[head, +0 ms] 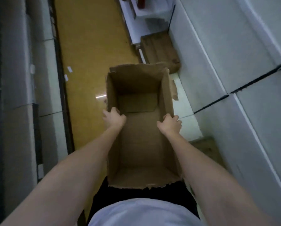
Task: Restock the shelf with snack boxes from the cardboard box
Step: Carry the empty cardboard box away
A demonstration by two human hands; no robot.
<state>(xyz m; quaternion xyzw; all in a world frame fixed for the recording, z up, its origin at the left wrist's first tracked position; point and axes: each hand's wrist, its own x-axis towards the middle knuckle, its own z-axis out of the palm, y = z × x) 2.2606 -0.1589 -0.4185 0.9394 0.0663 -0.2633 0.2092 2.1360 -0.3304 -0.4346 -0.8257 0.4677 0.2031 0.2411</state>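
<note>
An open brown cardboard box (139,144) is held in front of my body, its inside bare with no snack boxes showing. My left hand (114,119) grips the box's left wall near its top edge, fingers curled over the rim. On the opposite side my right hand (170,124) grips the right wall the same way. White shelf units (234,66) run along the right side of the aisle; the view is blurred and I see no goods on them.
A yellow-brown floor (87,62) runs down the aisle ahead. Grey shelving (22,79) lines the left. Another cardboard box (159,49) lies on the floor ahead on the right, and a flattened piece of cardboard (205,145) lies near my right arm.
</note>
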